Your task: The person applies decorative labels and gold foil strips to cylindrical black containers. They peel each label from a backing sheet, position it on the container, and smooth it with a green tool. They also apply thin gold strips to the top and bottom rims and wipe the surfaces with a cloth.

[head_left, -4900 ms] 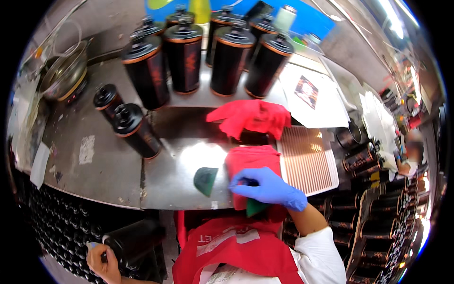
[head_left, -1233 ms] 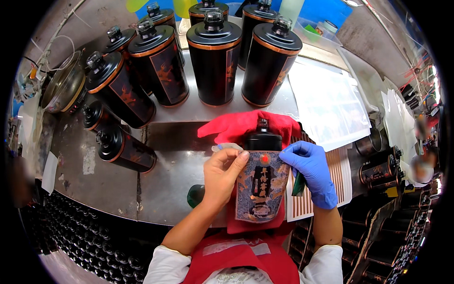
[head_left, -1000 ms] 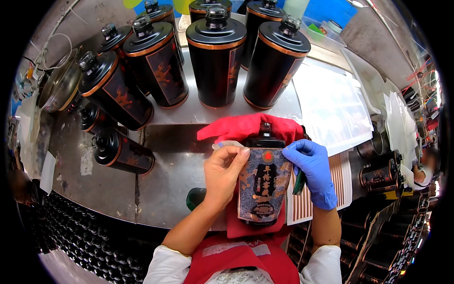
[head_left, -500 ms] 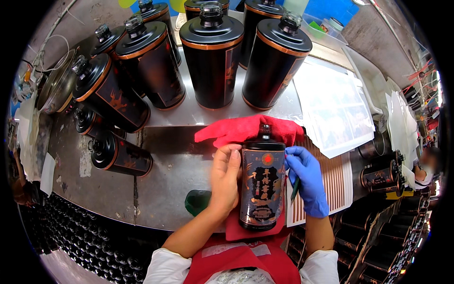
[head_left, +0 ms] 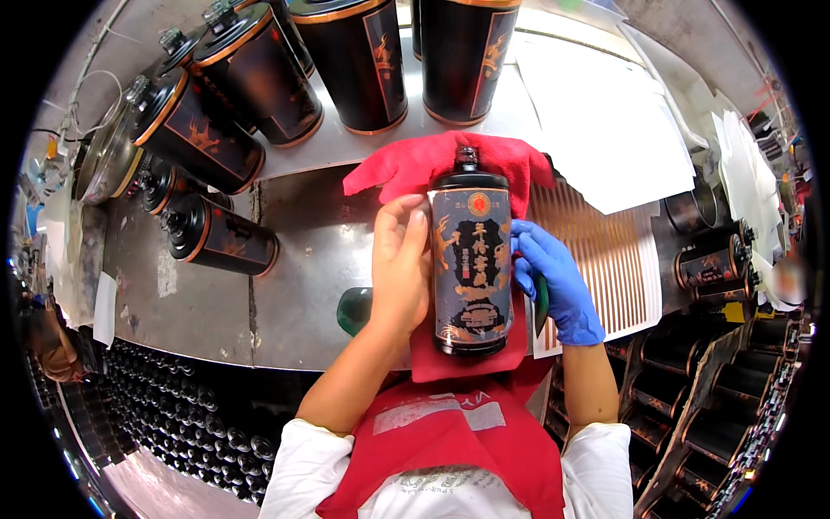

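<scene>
One bottle [head_left: 473, 268] between left fingers [head_left: 416, 232], grip unclear, and right fingers [head_left: 534, 246] around green scraper [head_left: 542, 304]

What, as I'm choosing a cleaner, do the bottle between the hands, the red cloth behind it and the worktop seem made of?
Bottle: glass or plastic, glossy black; shiny shoulder, material unclear. Red cloth: likely towelling, matte; soft folds. Worktop: apparently steel, dull and scuffed; grey glare.

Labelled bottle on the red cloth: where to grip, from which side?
Likely the neck of the bottle, from the far side: it is slim, points away and sits clear of the label, while the left hand and gloved right hand flank the body.
</scene>
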Action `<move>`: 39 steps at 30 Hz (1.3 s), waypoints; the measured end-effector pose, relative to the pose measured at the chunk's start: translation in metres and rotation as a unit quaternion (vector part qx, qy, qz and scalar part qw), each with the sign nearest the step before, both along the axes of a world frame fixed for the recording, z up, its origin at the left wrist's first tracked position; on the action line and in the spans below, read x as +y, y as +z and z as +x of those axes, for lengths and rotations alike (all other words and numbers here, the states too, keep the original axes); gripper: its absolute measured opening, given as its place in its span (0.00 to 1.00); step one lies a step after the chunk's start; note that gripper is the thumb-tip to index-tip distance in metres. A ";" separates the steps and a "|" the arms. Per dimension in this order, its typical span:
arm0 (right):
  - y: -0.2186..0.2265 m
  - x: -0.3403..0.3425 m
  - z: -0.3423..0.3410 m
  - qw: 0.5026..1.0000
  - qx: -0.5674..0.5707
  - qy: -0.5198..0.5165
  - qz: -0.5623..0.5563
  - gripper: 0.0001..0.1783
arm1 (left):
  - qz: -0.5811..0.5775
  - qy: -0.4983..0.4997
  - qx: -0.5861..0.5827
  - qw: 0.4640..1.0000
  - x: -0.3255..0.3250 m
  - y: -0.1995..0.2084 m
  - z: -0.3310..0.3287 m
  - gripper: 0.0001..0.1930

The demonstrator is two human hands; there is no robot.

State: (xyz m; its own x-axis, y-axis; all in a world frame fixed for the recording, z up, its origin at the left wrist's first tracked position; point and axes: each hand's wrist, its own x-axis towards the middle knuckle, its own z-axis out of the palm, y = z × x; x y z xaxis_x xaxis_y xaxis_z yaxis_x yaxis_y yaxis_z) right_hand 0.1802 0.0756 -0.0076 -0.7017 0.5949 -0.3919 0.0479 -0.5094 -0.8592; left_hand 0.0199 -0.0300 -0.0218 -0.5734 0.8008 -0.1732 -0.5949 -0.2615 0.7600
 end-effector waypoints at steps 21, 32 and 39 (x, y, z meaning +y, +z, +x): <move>0.016 -0.052 0.039 0.995 -0.094 0.043 0.006 0.07 | -0.035 -0.185 0.489 0.852 -0.042 0.006 0.008 0.39; 0.014 -0.052 0.040 0.995 -0.092 0.045 0.003 0.07 | 0.012 -0.216 0.510 0.833 -0.039 0.008 -0.008 0.44; 0.019 -0.056 0.027 0.993 -0.097 -0.012 0.064 0.24 | -0.025 -0.169 0.487 0.857 -0.038 0.016 0.012 0.50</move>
State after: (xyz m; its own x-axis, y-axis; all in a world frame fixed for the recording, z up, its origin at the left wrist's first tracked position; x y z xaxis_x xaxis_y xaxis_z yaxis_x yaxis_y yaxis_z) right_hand 0.2069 0.0192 0.0115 -0.6049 0.6647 -0.4384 0.2088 -0.3988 -0.8929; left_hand 0.0315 -0.0685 -0.0060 -0.2022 0.9550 0.2171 0.2923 -0.1528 0.9441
